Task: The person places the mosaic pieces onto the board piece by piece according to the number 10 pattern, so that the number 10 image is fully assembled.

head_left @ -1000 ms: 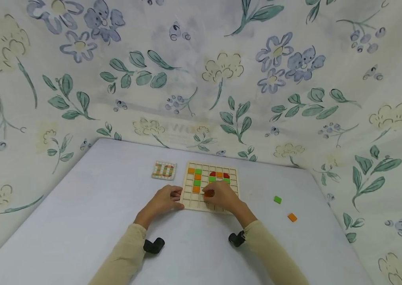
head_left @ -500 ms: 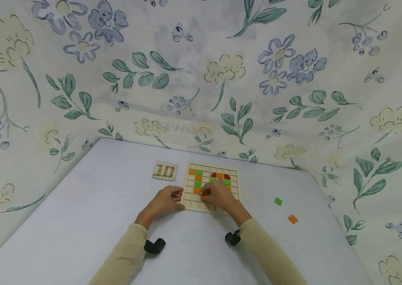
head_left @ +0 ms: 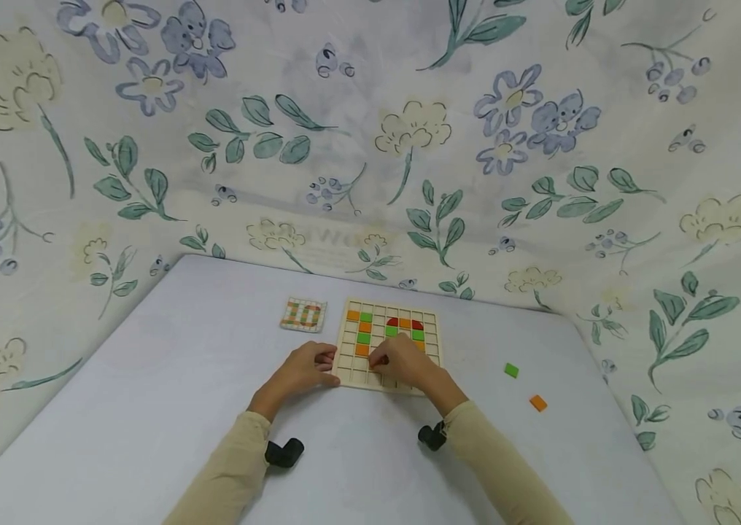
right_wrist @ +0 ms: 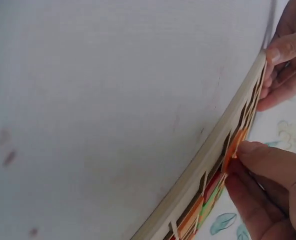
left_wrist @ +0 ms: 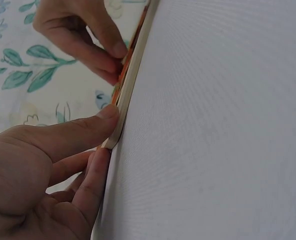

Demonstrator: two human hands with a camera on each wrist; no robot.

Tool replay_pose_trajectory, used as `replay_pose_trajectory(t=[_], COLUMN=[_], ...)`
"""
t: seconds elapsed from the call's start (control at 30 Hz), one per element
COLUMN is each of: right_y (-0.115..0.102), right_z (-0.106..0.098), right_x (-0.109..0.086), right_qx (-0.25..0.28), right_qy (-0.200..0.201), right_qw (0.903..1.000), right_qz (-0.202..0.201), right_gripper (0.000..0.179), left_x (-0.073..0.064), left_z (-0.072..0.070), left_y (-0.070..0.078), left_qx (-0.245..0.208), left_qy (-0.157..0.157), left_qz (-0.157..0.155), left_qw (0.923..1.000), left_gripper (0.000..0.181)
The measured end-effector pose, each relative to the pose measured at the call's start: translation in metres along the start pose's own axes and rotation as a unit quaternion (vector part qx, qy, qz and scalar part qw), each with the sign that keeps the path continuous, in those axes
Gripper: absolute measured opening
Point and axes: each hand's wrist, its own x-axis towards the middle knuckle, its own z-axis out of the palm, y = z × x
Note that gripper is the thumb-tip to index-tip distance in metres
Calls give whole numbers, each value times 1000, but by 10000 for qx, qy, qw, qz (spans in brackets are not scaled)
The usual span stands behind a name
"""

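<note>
A wooden grid board (head_left: 347,370) lies on the table with green, orange and red tiles in some of its cells. My left hand (head_left: 303,368) holds the board's near left corner; in the left wrist view the thumb (left_wrist: 107,112) lies on one edge and the fingers against the adjoining side. Over the board's lower middle, my right hand (head_left: 405,361) pinches an orange tile (right_wrist: 231,151) between thumb and fingers, down at the grid. The head view hides this tile and part of the right-hand tile pattern behind the hand.
Left of the board lies a small pattern card (head_left: 303,314) showing a 10 in coloured squares. A loose green tile (head_left: 511,370) and a loose orange tile (head_left: 537,402) lie to the right on the white table (head_left: 147,408). Floral cloth (head_left: 344,160) hangs behind.
My right hand has shifted a little left over the board with the orange tile, which has gone from sight in the head view. My left hand stays at the corner.
</note>
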Motion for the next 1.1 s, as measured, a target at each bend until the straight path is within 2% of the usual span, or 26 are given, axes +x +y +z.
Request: replay_pose_trajectory(t=[0.13, 0.23, 0.37, 0.57, 0.77, 0.9, 1.1], right_y=[8, 19, 43, 87, 125, 142, 160], right_z=[-4, -11, -25, -48, -64, -69, -68], right_x=[-5, -13, -31, -64, -94, -112, -132], right_qx=[243, 383, 472, 413, 519, 367, 280], right_qy=[18, 308, 843, 1473, 1971, 1978, 1693], right_qw=[9997, 9988, 9947, 9833, 9688, 9645, 9630], right_qz=[-45, 47, 365, 982, 1412, 1714, 2078], right_gripper=[14, 16, 15, 17, 18, 21, 23], left_x=[0, 1, 2, 2, 1, 0, 3], left_z=[1, 2, 3, 2, -1, -2, 1], left_y=[-1, -2, -2, -2, -3, 0, -3], left_qx=[-14, -23, -22, -43, -97, -132, -45], left_qy=[18, 11, 23, -12, -7, -4, 6], left_qz=[-49, -32, 24, 40, 97, 105, -5], left_qw=[10000, 10000, 10000, 10000, 9999, 9999, 10000], left_gripper=[63, 64, 64, 64, 64, 63, 64])
